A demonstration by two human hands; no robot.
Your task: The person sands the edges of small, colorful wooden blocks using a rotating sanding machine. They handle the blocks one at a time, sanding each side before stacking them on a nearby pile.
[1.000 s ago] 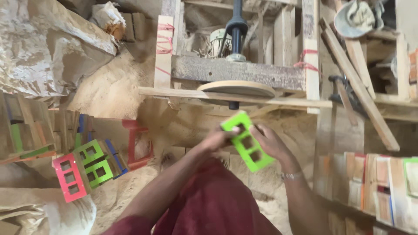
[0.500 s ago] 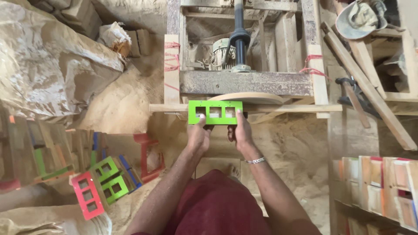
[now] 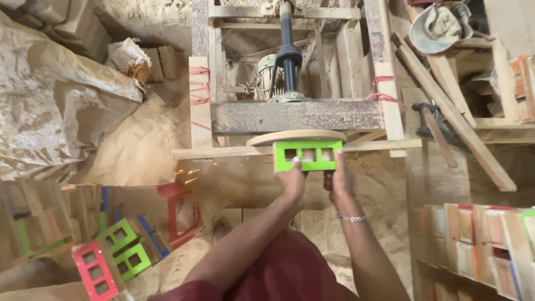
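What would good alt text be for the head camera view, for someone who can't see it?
Both hands, left hand and right hand, press a green three-hole wooden frame against a round sanding disc on a wooden machine stand; sparks fly to the left. Pink and green frames lie on the sawdust floor lower left.

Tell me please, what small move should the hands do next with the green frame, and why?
Probably hold the green frame steady and flat on the wooden rail. Both the left hand and right hand press its top edge against the disc, and sparks fly to the left.
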